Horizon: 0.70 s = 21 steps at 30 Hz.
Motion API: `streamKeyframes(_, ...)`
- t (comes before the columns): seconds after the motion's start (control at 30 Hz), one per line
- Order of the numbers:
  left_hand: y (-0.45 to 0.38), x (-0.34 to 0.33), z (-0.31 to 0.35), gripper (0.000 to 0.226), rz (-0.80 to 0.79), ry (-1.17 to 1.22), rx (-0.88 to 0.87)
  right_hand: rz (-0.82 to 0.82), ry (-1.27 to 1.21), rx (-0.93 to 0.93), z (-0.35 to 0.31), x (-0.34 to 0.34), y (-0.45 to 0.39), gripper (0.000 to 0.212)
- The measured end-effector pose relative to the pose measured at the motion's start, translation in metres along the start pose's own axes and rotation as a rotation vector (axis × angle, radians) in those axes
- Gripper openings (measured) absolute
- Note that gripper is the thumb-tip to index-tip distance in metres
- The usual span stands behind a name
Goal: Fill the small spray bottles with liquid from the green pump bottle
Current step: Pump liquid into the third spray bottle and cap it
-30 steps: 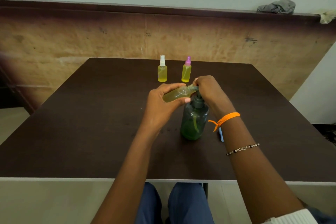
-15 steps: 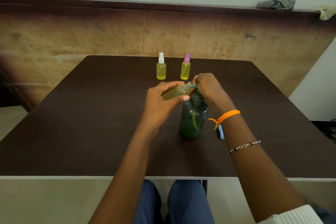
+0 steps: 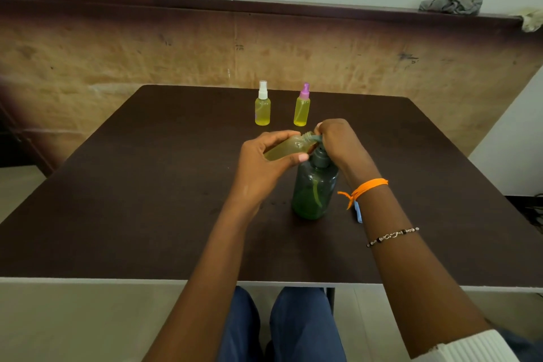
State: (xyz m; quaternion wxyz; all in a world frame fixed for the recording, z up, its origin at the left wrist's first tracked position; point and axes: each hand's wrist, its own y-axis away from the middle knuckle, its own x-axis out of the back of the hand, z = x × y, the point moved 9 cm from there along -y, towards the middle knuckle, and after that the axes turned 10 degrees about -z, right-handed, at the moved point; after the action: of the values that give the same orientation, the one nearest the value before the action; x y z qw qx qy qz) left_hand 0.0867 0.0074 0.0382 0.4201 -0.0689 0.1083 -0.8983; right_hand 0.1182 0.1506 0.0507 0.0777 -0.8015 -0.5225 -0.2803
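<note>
The green pump bottle (image 3: pixel 314 191) stands upright near the middle of the dark table (image 3: pixel 147 185). My left hand (image 3: pixel 261 164) grips an uncapped small bottle (image 3: pixel 289 147) of yellow liquid, tilted, its open neck at the pump's spout. My right hand (image 3: pixel 338 141) lies curled over the pump head and hides most of it. Two capped small spray bottles with yellow liquid stand farther back: one with a white cap (image 3: pixel 262 104), one with a pink cap (image 3: pixel 302 106).
A small blue object (image 3: pixel 358 212) lies on the table just right of the green bottle, half hidden by my right wrist. A brown wall panel rises behind the table, with crumpled cloths (image 3: pixel 452 3) on its ledge. My knees show under the near edge.
Both hands keep the same hold at the pump spout; the camera view has shifted slightly, and nothing else on the table has moved.
</note>
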Motion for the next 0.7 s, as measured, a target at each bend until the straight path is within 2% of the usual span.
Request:
streamKeyframes(0.23, 0.0008, 0.0007, 0.0028, 0.039, -0.009, 0.021, 0.008, -0.015, -0.143, 0.035, 0.001, 0.0015, 0.0017, 0.031)
streamKeyframes(0.4, 0.0008, -0.0002, -0.001, 0.039, -0.005, 0.029, 0.019, 0.011, -0.047, -0.016, 0.001, 0.0013, 0.0021, 0.04)
streamKeyframes(0.57, 0.0014, 0.0005, -0.0029, 0.04, -0.003, 0.043, 0.022, 0.025, -0.049, -0.069, 0.0043, 0.0018, -0.0002, 0.037)
streamKeyframes(0.7, 0.0016, -0.0003, 0.0011, 0.04, -0.002, 0.055, 0.01, 0.006, -0.152, 0.007, -0.0016, 0.003, 0.0035, 0.031)
